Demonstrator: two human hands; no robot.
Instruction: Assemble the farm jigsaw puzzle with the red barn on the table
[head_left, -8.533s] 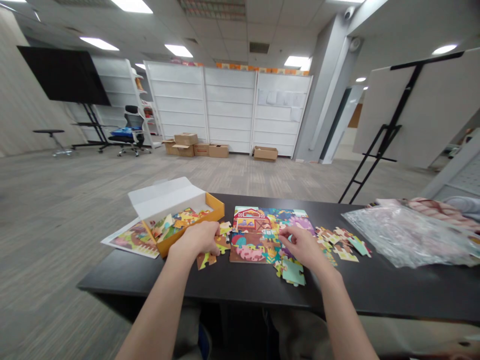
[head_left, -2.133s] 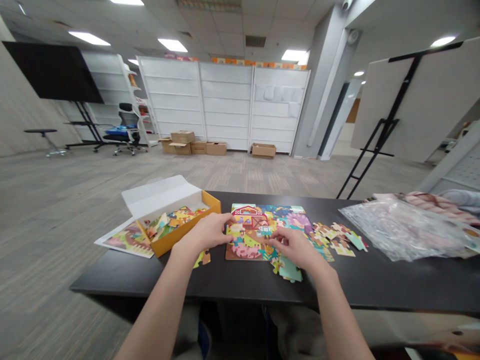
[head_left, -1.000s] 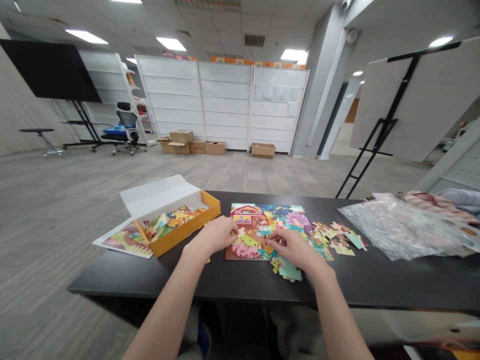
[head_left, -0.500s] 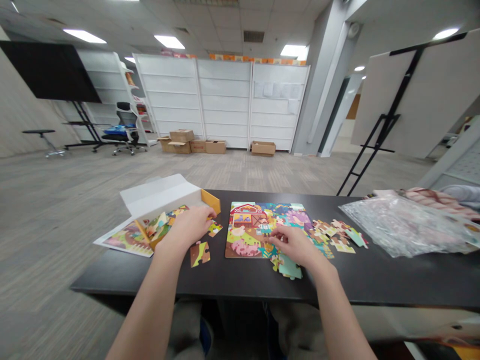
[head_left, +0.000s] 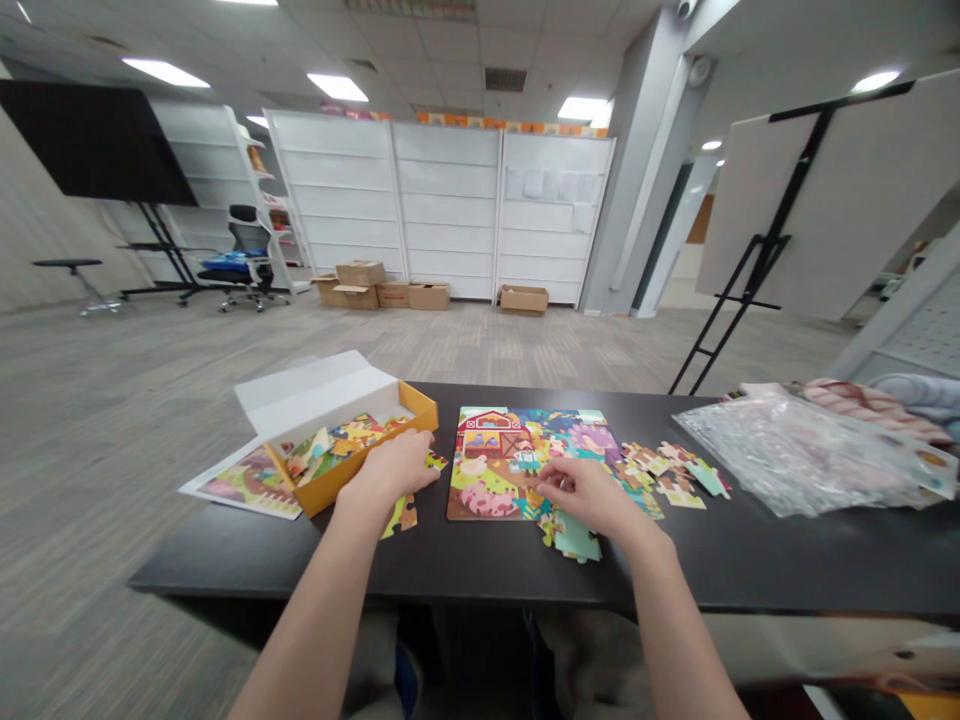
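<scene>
A farm-scene puzzle [head_left: 491,465] lies flat on the black table, with a red barn at its upper left. My left hand [head_left: 401,465] is over loose pieces between the yellow box and the puzzle; its fingers are bent downward and apart, with nothing visible in them. A brown and green piece [head_left: 406,514] shows below that hand. My right hand [head_left: 581,490] rests at the puzzle's lower middle, fingers curled together; whatever they may hold is hidden. Green-backed pieces [head_left: 576,538] lie under its wrist. More loose pieces [head_left: 679,490] lie right of the puzzle.
An open yellow box [head_left: 337,478] with a white lid holds many pieces at the left, on a printed picture sheet [head_left: 251,482]. Clear plastic bags [head_left: 802,455] cover the table's right side. The black table's front edge [head_left: 480,600] is close to me.
My left hand has moved from over the box down and to the right, uncovering the box's front wall. The right hand has stayed nearly in place, its fingers slightly more curled.
</scene>
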